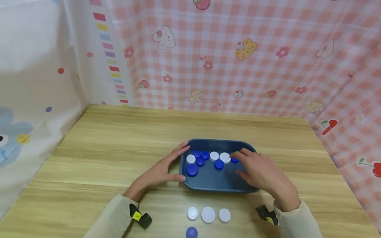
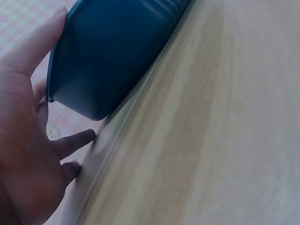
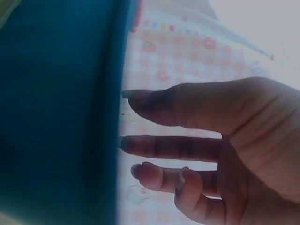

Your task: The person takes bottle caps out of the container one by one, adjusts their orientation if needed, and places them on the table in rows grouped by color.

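A dark blue tray (image 1: 205,188) stands on the table with several blue and white round bottle caps in it. My left hand (image 1: 162,172) spans the tray's left end, its thumb and fingertips at the rim. In the left wrist view the fingers of that hand (image 2: 28,136) spread beside the tray's outer wall (image 2: 108,56). Over the tray's right side reaches my right hand (image 1: 262,168), thumb and fingers apart. Its fingertips are right by a white cap (image 1: 225,158) and a blue cap (image 1: 234,160) partly hidden beneath them.
In front of the tray, three white caps lie in a row, the large middle one (image 1: 208,215) between two smaller ones. A bluish-purple cap (image 1: 191,232) lies nearer the front. Behind the wooden table (image 1: 134,132) hangs a pink checked cloth (image 1: 220,72).
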The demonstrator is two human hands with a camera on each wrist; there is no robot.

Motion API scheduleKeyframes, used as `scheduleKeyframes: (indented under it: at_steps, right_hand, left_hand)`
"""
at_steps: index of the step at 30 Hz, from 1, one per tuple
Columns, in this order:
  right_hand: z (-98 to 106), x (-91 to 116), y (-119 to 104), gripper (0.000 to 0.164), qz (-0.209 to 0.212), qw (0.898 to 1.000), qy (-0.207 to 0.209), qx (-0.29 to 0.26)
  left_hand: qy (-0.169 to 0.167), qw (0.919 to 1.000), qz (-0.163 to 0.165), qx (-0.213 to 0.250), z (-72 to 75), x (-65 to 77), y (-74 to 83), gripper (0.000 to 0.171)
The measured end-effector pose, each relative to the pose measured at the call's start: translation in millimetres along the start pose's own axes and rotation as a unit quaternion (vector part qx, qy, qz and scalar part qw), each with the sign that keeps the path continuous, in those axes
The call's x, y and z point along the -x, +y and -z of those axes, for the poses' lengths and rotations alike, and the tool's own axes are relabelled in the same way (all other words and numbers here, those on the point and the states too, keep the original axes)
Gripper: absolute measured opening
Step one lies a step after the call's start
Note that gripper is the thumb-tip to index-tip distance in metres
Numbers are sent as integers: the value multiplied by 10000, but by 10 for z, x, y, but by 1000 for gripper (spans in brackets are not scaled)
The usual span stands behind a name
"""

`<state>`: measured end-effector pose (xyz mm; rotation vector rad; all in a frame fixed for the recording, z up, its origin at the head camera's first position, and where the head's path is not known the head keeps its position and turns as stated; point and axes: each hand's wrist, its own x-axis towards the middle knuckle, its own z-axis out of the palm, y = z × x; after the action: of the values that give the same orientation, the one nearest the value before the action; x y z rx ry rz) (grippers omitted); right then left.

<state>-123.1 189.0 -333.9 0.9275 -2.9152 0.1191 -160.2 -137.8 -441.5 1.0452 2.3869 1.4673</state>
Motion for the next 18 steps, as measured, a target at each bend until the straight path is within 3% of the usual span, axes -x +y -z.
scheduleKeyframes:
  at_steps: [4,11,18]
  right_hand:
    - [-111,-68,78,45,-351,9990,-277,-41]
    - [-309,-175,212,44,-713,9957,-593,-35]
    - [-427,-242,265,43,-752,9956,-565,19]
  left_hand:
    - [-21,10000,8,32,11,-1,68,90]
    - [-96,9996,51,269,78,9,361,87]
    - [-83,9996,152,237,84,12,419,86]
